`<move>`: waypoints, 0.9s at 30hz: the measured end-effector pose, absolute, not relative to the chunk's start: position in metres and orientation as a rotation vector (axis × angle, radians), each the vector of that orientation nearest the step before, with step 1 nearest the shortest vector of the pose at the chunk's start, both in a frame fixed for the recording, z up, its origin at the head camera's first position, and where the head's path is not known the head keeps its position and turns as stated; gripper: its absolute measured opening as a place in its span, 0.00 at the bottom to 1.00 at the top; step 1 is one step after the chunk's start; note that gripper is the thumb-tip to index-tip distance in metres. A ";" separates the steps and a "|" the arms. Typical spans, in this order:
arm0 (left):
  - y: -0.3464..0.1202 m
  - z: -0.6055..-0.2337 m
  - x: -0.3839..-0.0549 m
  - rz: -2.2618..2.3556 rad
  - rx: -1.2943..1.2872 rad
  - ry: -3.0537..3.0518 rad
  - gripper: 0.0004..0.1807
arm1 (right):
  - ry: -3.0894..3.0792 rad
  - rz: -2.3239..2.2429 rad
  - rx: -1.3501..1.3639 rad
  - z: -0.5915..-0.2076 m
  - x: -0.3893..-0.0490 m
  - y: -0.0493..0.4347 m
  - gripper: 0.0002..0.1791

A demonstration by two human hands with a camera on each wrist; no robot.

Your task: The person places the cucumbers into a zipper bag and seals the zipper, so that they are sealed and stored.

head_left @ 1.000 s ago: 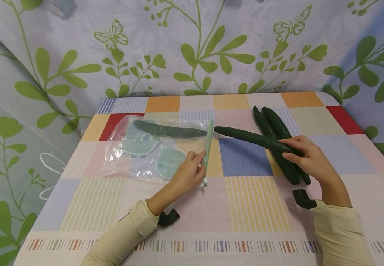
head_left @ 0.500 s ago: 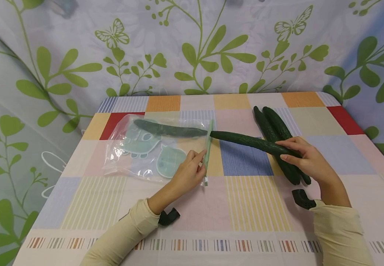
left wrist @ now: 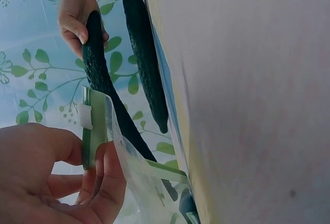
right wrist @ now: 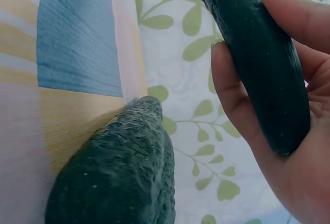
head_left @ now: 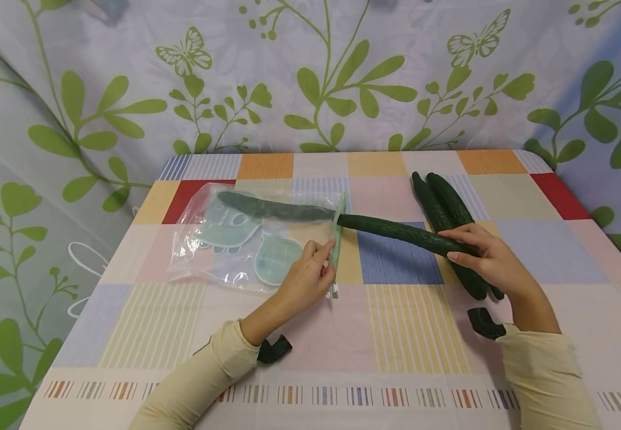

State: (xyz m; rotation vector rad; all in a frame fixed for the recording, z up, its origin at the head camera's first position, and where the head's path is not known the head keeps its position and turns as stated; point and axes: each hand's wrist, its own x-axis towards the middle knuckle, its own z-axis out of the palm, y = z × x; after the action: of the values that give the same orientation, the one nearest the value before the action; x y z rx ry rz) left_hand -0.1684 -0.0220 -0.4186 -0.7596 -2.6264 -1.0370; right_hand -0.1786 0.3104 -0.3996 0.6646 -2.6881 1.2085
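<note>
My left hand (head_left: 307, 272) pinches the green zip edge (head_left: 342, 205) of a clear zip bag (head_left: 189, 266) lying flat. In the left wrist view the zip edge carries a white slider (left wrist: 84, 116), and the bag's mouth gapes. One cucumber (head_left: 278, 209) lies inside the bag along its far side. With thumb and fingers, my right hand (head_left: 490, 260) grips a second cucumber (head_left: 391, 230) near one end; its far tip is at the bag's mouth, and I cannot tell how far in. The right wrist view shows this cucumber's blunt end (right wrist: 281, 126) against the palm.
Two more cucumbers (head_left: 452, 203) lie side by side under and beyond the right hand. Black curved pieces (head_left: 274, 350) sit at both wrists. The table has a patchwork cloth (head_left: 423, 334), and a leaf-print curtain (head_left: 267, 71) hangs behind it.
The right hand has moved slightly left and lowered the cucumber, bringing its tip from just right of the zip edge to the bag's mouth. The left hand keeps its pinch on the bag.
</note>
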 end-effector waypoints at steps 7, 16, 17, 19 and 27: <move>-0.022 -0.419 -0.169 -1.022 -0.774 -2.580 0.24 | -2.682 1.264 0.683 -0.403 -0.178 0.311 0.20; -0.022 -0.419 -0.169 -1.032 -0.778 -2.552 0.25 | -2.670 1.330 0.717 -0.405 -0.179 0.307 0.20; -0.022 -0.419 -0.169 -1.034 -0.777 -2.551 0.25 | -2.671 1.339 0.721 -0.405 -0.179 0.306 0.20; -0.022 -0.419 -0.168 -1.029 -0.774 -2.552 0.25 | -2.671 1.346 0.726 -0.407 -0.180 0.303 0.20; -0.022 -0.419 -0.167 -1.037 -0.767 -2.574 0.24 | -2.688 1.394 0.698 -0.413 -0.183 0.295 0.20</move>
State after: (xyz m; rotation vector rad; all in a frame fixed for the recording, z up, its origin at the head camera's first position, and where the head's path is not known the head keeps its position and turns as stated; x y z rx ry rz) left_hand -0.1669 -0.0224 -0.4188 -0.7667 -2.5743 -1.0371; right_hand -0.1832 0.2954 -0.4133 0.6982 -2.6878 1.3935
